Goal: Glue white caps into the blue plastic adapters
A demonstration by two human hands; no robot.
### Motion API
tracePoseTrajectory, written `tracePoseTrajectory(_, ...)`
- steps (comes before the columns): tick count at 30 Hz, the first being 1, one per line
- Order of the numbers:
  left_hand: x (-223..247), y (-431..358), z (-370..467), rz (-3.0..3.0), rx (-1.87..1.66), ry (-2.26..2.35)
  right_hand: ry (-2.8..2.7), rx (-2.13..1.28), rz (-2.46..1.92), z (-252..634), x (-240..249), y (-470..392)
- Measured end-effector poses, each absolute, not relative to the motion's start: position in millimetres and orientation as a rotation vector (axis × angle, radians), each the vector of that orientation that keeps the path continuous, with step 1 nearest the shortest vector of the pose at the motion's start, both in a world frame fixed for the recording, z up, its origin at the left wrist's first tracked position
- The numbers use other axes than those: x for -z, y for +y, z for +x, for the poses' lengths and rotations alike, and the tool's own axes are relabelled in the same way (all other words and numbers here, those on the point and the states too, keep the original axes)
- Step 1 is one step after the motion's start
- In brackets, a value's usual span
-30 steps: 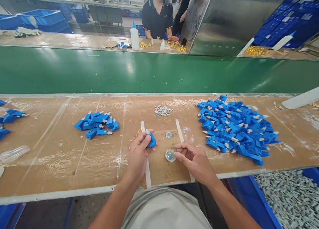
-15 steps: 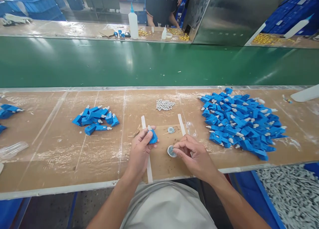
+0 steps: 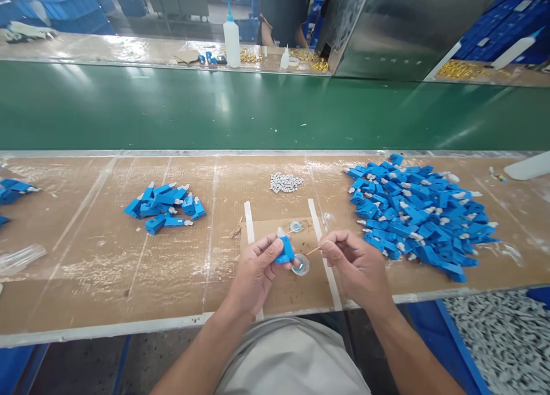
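Note:
Pinched between the thumb and fingers of my left hand [image 3: 258, 268] is a blue plastic part [image 3: 285, 251] with a white tip pointing up. My right hand [image 3: 353, 263] grips a thin wooden stick [image 3: 315, 250], its free end pointing left toward the blue part, a small gap apart. Just below the two lies a small round dish [image 3: 301, 265] with clear contents. Behind it sits a second small dish [image 3: 295, 226] with another stick leaning on it. Farther back is a little heap of small grey pieces [image 3: 286, 182].
A large pile of blue parts [image 3: 423, 212] lies to the right, a smaller pile [image 3: 165, 205] to the left. Beyond the cardboard-covered table [image 3: 172, 269] runs a green belt [image 3: 193, 109]. Across it stand a white bottle [image 3: 231, 43] and a person [image 3: 284, 14]. A blue bin [image 3: 464, 343] sits lower right.
My right hand has lifted off the dish and moved right, with the stick now showing. My left hand has brought the blue part rightward, close to the stick's end.

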State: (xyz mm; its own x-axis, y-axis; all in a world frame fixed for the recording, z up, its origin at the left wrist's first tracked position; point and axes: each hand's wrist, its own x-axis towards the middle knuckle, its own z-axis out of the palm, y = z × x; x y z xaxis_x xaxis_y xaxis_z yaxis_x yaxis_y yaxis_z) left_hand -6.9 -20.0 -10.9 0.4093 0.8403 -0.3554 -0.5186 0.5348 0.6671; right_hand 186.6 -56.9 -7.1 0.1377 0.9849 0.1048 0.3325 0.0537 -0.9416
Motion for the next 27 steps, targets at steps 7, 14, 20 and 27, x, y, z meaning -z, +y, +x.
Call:
tracePoseTrajectory(7, 2, -27, 2, 0.446, -0.788, 0.648, -1.316, -0.656, -1.257, 175, -26, -54)
tracePoseTrajectory(14, -2, -28, 3, 0.465, -0.774, 0.618, -1.437, -0.552, -1.177, 165, -26, -53)
tracePoseTrajectory(20, -2, -27, 3, 0.454, -0.77, 0.609, -1.479, -0.516, -1.188, 165, -25, -51)
tracePoseTrajectory(27, -3, -27, 3, 0.456, -0.779, 0.617, -1.49, -0.534, -1.201, 165, -22, -50)
